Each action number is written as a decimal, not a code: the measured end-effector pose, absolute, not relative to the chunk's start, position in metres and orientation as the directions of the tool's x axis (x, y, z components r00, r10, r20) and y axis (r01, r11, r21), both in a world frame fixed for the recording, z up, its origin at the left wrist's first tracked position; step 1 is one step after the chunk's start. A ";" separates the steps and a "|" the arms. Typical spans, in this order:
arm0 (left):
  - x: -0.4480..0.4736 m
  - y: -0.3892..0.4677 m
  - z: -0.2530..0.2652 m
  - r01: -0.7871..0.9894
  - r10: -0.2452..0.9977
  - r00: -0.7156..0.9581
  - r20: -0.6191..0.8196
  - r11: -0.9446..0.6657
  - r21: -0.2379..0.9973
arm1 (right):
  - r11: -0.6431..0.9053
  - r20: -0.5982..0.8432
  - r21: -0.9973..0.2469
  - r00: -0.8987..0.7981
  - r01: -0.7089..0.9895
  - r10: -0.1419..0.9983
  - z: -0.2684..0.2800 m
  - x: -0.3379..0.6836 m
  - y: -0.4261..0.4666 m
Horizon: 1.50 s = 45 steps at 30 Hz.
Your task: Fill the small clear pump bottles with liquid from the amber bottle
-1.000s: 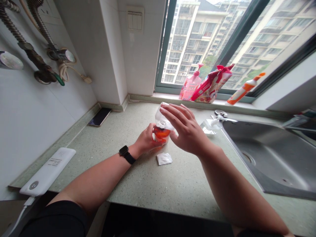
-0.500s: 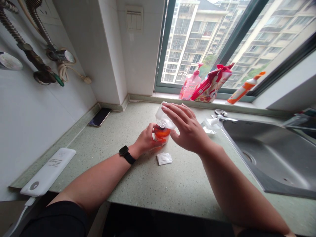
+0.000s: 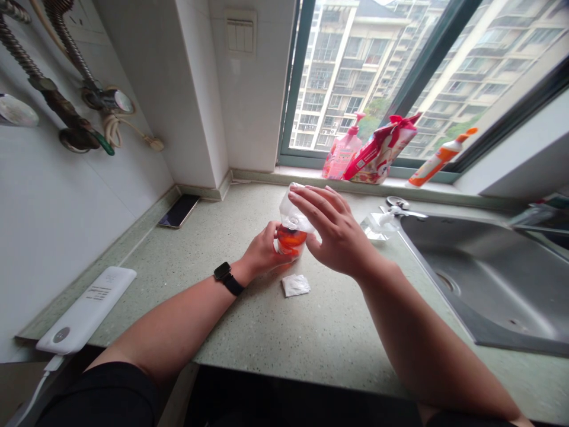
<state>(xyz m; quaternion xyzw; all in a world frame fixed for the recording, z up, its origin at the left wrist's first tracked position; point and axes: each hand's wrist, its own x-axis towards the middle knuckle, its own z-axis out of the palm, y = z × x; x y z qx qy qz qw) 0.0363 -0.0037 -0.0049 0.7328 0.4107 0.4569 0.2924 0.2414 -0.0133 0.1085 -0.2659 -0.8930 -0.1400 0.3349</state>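
My left hand (image 3: pixel 265 252) is wrapped around the left side of a short clear bottle (image 3: pixel 292 242) with orange-red colour on or in it, standing on the counter. Above it, a translucent plastic bottle (image 3: pixel 291 207) is tilted with its neck end down, at the top of the orange-red bottle. My right hand (image 3: pixel 335 228) holds the translucent bottle from the right, its long fingers laid over the upper side. That hand hides much of the bottle. Whether the two mouths touch I cannot tell. Just in front lies a folded white tissue (image 3: pixel 296 286).
A clear item with a white pump top (image 3: pixel 382 224) stands beside the steel sink (image 3: pixel 502 284). On the sill are a pink pump bottle (image 3: pixel 342 155), a red bag (image 3: pixel 383 151) and an orange-white bottle (image 3: pixel 438 161). A phone (image 3: pixel 179 211) and white power bank (image 3: pixel 89 308) lie left.
Hardly anything differs. Both hands keep their hold, and the translucent bottle stays tilted over the orange-red one, with only a very slight shift of the right hand.
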 end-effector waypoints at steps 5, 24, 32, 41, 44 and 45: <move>0.036 -0.004 -0.004 0.350 0.878 0.239 0.414 -0.476 0.807 | 0.826 0.675 0.083 -0.641 0.557 0.365 0.109 0.240 -0.015; 0.036 -0.005 -0.003 0.334 0.875 0.250 0.415 -0.480 0.811 | 0.811 0.648 0.044 -0.635 0.584 0.422 0.109 0.240 -0.016; 0.035 -0.003 -0.005 0.334 0.862 0.255 0.438 -0.504 0.797 | 0.805 0.655 0.022 -0.617 0.593 0.437 0.108 0.244 -0.012; 0.031 -0.001 -0.004 0.405 0.852 0.244 0.463 -0.524 0.749 | 0.746 0.694 -0.063 -0.508 0.662 0.510 0.098 0.262 -0.001; 0.030 -0.001 -0.003 0.434 0.851 0.233 0.471 -0.525 0.733 | 0.719 0.692 -0.109 -0.468 0.686 0.550 0.094 0.266 0.003; 0.030 0.000 -0.003 0.445 0.849 0.229 0.475 -0.526 0.725 | 0.714 0.691 -0.118 -0.459 0.690 0.558 0.093 0.268 0.005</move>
